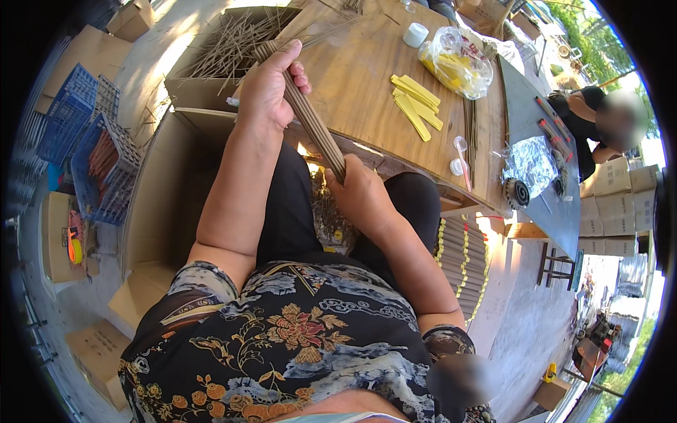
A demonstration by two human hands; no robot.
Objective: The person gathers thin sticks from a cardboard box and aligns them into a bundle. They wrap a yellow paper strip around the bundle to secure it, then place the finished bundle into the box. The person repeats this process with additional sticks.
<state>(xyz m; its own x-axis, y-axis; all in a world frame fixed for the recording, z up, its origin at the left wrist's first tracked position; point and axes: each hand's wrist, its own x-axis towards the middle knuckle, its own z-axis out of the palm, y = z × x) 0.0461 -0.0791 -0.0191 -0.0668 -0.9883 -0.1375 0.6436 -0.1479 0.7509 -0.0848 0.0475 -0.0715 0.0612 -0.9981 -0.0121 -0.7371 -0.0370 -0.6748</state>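
A bundle of thin brown sticks [312, 120], which look like incense sticks, slants between my two hands above my lap. My left hand [271, 84] is closed round its upper end, thumb pointing up along the sticks. Round the lower end my right hand [360, 195] is closed, just in front of the table edge. Beyond my left hand stands an open cardboard box [185, 92] full of loose thin sticks [229, 46]. Yellow paper strips [417, 102] lie on the wooden table [345, 77] to the right of the bundle.
A clear bag with yellow contents [458, 63] and a white jar [415, 34] stand farther back on the table. Blue crates [92, 141] are at the left. Yellow-banded bundles [462, 257] lie low at the right. Another person [589, 116] sits beyond the grey table [529, 120].
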